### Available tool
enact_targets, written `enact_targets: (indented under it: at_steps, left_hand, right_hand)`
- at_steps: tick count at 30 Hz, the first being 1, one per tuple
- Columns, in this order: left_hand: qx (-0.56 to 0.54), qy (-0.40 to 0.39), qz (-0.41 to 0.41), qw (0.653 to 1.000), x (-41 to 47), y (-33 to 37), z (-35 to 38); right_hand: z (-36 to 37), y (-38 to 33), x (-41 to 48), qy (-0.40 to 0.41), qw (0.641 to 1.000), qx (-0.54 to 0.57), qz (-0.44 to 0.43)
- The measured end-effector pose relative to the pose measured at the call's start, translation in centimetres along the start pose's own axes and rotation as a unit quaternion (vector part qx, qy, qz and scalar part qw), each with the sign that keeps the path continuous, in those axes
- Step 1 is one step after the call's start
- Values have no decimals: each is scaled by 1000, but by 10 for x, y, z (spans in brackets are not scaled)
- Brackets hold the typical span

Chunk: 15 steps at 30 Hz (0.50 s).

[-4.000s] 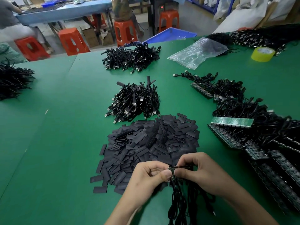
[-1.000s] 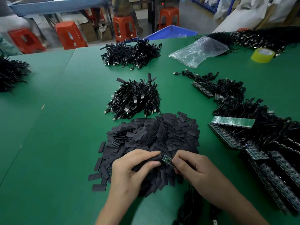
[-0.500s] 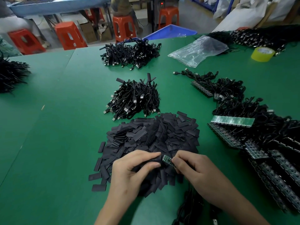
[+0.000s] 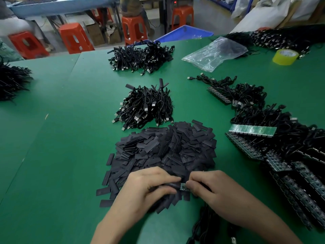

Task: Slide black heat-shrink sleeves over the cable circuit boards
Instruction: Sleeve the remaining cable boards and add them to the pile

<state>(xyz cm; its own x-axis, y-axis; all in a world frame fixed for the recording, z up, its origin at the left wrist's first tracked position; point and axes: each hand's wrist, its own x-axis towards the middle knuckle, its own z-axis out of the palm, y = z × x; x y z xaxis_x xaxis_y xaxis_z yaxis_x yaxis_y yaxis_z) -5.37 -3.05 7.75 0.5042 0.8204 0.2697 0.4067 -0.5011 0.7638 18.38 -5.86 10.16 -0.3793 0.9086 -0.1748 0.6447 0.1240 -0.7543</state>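
A big heap of flat black heat-shrink sleeves lies in front of me on the green table. Over its near edge my left hand pinches one black sleeve between thumb and fingers. My right hand pinches a small green circuit board whose tip meets the sleeve's open end. The board's black cable hangs down toward me under the right wrist.
A pile of sleeved cables sits beyond the heap, another pile farther back. Rows of bare boards with cables fill the right side. A clear bag and a yellow tape roll lie at the back right.
Both hands have dropped slightly toward me, and the sleeve and board tip have come together; most of the board is now covered by fingers and sleeve.
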Motion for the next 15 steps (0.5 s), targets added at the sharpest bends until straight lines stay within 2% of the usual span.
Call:
enact_targets:
  at_steps: [5, 11, 15]
  left_hand:
    - [2, -44, 10, 999, 3, 6, 6]
    - [-5, 29, -1, 1000, 0, 4, 5]
    - [-3, 63, 9, 998, 1, 8, 7]
  right_hand:
    - [3, 3, 4, -27, 1000, 14, 6]
    - [2, -1, -1, 35, 992, 125, -2]
    - [4, -5, -3, 96, 988, 108, -48]
